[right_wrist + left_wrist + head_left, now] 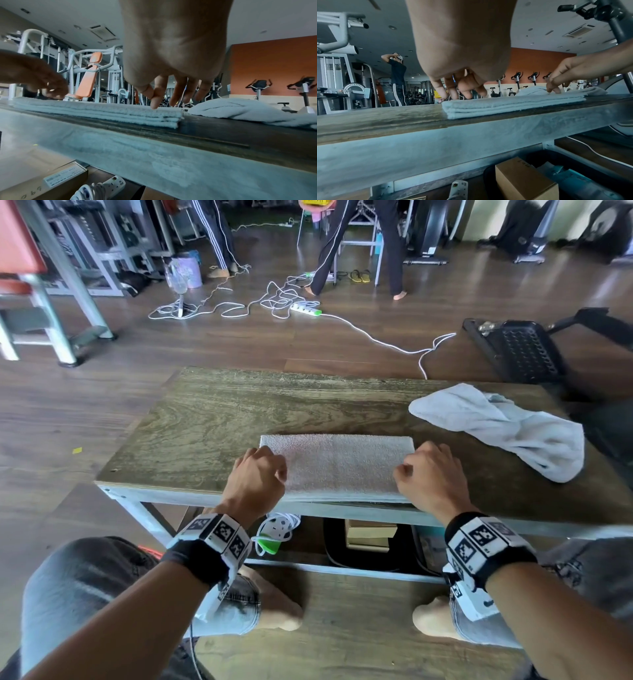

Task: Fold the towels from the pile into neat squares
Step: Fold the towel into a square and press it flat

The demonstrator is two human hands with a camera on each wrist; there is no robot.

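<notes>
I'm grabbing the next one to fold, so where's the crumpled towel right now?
In the head view the crumpled towel lies on the table at its far right, just beyond the right hand and the folded towel.

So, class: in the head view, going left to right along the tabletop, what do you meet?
Left hand → folded towel → right hand → crumpled towel, lying apart from the folded one.
</notes>
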